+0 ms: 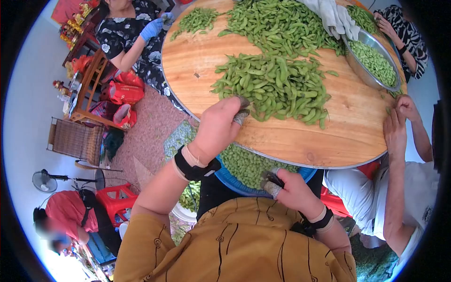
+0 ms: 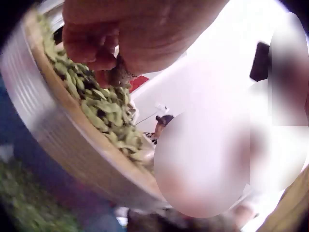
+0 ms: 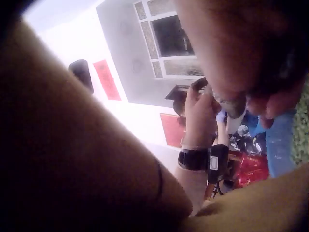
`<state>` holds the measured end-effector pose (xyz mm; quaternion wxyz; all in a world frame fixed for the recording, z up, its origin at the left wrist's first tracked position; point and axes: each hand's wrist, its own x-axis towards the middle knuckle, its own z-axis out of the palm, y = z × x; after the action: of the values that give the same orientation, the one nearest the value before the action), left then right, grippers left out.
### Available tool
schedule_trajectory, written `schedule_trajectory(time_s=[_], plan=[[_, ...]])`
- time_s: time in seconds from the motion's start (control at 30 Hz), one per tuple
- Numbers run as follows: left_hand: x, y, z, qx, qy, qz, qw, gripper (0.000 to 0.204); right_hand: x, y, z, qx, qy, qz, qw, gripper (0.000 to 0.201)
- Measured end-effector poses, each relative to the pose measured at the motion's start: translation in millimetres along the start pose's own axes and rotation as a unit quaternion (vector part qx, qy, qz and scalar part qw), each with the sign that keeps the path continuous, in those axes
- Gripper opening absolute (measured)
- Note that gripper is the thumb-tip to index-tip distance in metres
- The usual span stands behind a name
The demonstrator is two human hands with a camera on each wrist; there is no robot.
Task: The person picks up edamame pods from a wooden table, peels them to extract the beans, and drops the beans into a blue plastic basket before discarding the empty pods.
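In the head view my left hand (image 1: 215, 126) is over the table's near edge, its covered fingertips beside a pile of green pods (image 1: 277, 84). The left wrist view has this hand (image 2: 130, 36) above pods (image 2: 101, 108), fingers bent; whether they pinch one is unclear. Shelled green beans (image 1: 246, 164) fill a blue basin (image 1: 230, 181) below the table edge. My right hand (image 1: 299, 191) hovers over the basin's right part, fingers bent, with grey coverings on thumb and finger. The right wrist view shows this hand (image 3: 236, 58) dark and close; anything inside it is hidden.
A larger pod heap (image 1: 282, 28) lies farther back on the round table (image 1: 188, 80). At the right stands a metal bowl (image 1: 371, 63) of beans, a grey cloth (image 1: 331, 19) on its rim. Other people sit around the table; a red stool (image 1: 115, 202) stands at lower left.
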<state>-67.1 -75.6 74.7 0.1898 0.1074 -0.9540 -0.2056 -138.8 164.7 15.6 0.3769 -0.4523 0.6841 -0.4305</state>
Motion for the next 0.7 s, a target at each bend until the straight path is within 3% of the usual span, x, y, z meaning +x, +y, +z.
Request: schedule_trajectory(time_s=[0.03, 0.07, 0.1, 0.13, 0.17, 0.2, 0.23, 0.3, 0.37, 0.57, 0.63, 0.7], plan=[[-4.5, 2.5, 0.8, -0.001, 0.0, -0.001, 1.0, 0.039, -0.7, -4.9, -0.6, 0.033, 0.011, 0.019, 0.999, 0.02], [-9.9, 6.7, 1.8, -0.149, 0.002, -0.069, 0.986, 0.043, -2.2, -12.3, -3.6, 0.033, 0.011, 0.021, 0.999, 0.02], [-15.3, 11.3, 3.0, -0.294, 0.003, -0.135, 0.946, 0.048, -4.7, -22.3, -8.5, 0.12, 0.003, 0.063, 0.991, 0.023], [-20.5, 15.5, 4.7, -0.296, -0.001, -0.136, 0.945, 0.048, -6.9, -31.0, -12.8, 0.207, -0.004, 0.105, 0.973, 0.029], [-25.9, 19.8, 6.7, -0.378, -0.021, -0.147, 0.914, 0.052, -7.4, -38.1, -16.5, 0.209, -0.001, 0.11, 0.972, 0.029], [-31.4, 24.9, 8.1, -0.457, -0.042, -0.158, 0.874, 0.056, -7.1, -44.6, -20.0, 0.201, 0.025, 0.069, 0.977, 0.034], [-36.2, 31.9, 7.9, -0.46, -0.048, -0.16, 0.872, 0.056, -6.2, -47.1, -22.3, 0.192, 0.051, 0.028, 0.98, 0.039], [-41.5, 48.5, 2.6, -0.524, -0.103, -0.202, 0.821, 0.058, -3.3, -45.8, -24.1, 0.195, 0.06, 0.012, 0.979, 0.043], [-45.7, 56.3, 2.3, -0.524, -0.128, -0.205, 0.817, 0.063, -0.8, -48.0, -23.5, 0.202, 0.059, 0.017, 0.977, 0.045], [-53.3, 60.0, 10.6, -0.477, -0.109, -0.152, 0.859, 0.074, -1.6, -50.1, -21.0, 0.218, 0.056, 0.038, 0.974, 0.043], [-55.4, 60.4, 11.9, -0.373, -0.098, -0.084, 0.919, 0.077, -3.7, -50.7, -20.6, 0.234, 0.054, 0.046, 0.97, 0.041], [-56.7, 61.7, 11.5, -0.354, -0.097, -0.074, 0.927, 0.074, -4.4, -50.3, -21.2, 0.25, 0.051, 0.054, 0.965, 0.038]])
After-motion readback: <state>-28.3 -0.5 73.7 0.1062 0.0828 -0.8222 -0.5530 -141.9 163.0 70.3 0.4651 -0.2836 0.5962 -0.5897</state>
